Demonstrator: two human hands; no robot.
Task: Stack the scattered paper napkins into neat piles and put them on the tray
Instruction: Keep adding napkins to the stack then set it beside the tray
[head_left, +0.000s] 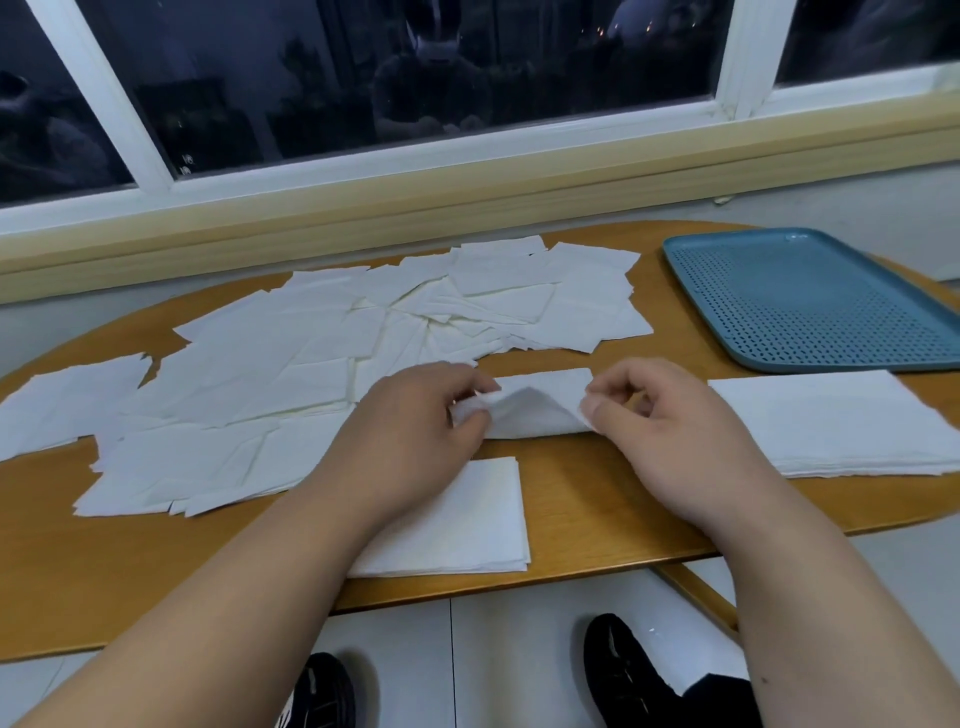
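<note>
- Both hands pinch one napkin (540, 410): left hand (415, 415) at its 9 o'clock, right hand (660, 421) at 3.
- I see tray (810, 296) at 2 o'clock.

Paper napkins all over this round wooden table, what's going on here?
A person is sorting them. The left hand and right hand each pinch an end of one white paper napkin. Many loose white napkins lie scattered to the left. On the wooden table, a small neat pile sits near the front edge and a larger neat pile on the right. The blue perforated plastic tray holds none yet.
</note>
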